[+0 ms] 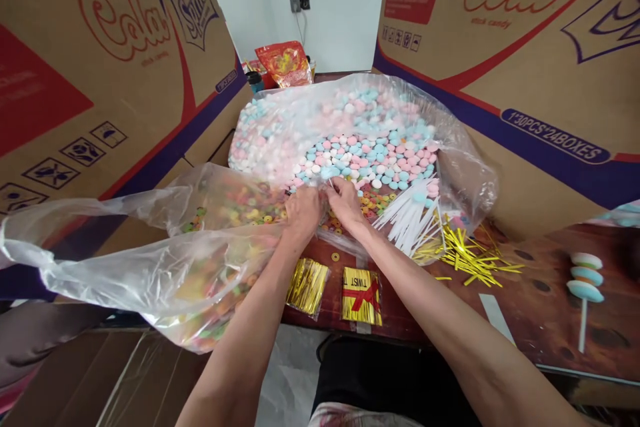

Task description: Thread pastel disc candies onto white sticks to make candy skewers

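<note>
Both hands meet at the middle of the table, over the open edge of a clear bag of pink, blue and white candies (367, 160). My left hand (305, 208) has its fingers curled round something I cannot make out. Beside it, my right hand (345, 200) is closed in a pinch, with a small whitish thing at the fingertips. Ring-shaped candies (380, 203) lie under and around the hands, partly in a clear plastic bag (200, 273) on the left. White sticks (413, 217) fan out to the right of my right hand.
Gold twist ties (473, 257) lie loose at the right; two packs, one left (307, 287) and one right (361, 297), sit near the front edge. A stacked candy on a stick (586, 287) is far right. Cardboard boxes (125, 107) (500, 80) flank the table. A red pouch (285, 63) stands behind.
</note>
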`<act>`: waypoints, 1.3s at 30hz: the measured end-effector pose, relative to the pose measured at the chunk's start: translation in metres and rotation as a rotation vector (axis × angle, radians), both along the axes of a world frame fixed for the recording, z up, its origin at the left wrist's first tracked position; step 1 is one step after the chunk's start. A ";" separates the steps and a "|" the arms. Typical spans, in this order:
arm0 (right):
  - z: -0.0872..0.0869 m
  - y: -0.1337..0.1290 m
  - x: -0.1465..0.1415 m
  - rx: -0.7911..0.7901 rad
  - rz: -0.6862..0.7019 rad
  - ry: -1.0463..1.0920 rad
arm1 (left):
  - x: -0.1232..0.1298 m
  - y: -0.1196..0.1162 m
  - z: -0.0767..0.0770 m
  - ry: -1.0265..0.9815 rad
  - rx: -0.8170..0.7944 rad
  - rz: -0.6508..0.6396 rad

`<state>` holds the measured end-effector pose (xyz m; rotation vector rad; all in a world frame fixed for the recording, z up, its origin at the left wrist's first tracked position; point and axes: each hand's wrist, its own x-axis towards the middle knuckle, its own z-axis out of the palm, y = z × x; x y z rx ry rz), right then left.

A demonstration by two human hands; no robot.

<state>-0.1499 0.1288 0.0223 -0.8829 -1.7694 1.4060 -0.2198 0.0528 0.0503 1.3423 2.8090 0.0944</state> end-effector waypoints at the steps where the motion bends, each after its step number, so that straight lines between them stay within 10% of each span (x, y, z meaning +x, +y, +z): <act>1: -0.002 0.001 0.000 -0.035 -0.001 0.017 | 0.000 0.000 0.002 0.002 -0.003 0.028; 7: -0.013 0.006 0.008 -0.314 0.051 0.098 | -0.004 -0.001 0.012 -0.023 -0.035 0.125; 11: -0.013 0.006 0.013 -0.425 0.100 0.163 | -0.006 -0.005 0.012 -0.010 -0.025 -0.074; 23: -0.006 -0.001 0.020 -0.414 0.022 0.140 | -0.019 -0.012 0.004 0.003 0.216 -0.048; 30: -0.005 -0.040 0.114 0.047 0.093 -0.131 | -0.002 -0.026 -0.011 -0.559 0.755 -0.096; 39: -0.028 -0.060 0.202 -0.065 -0.116 -0.134 | 0.046 0.037 -0.033 -0.349 0.531 -0.321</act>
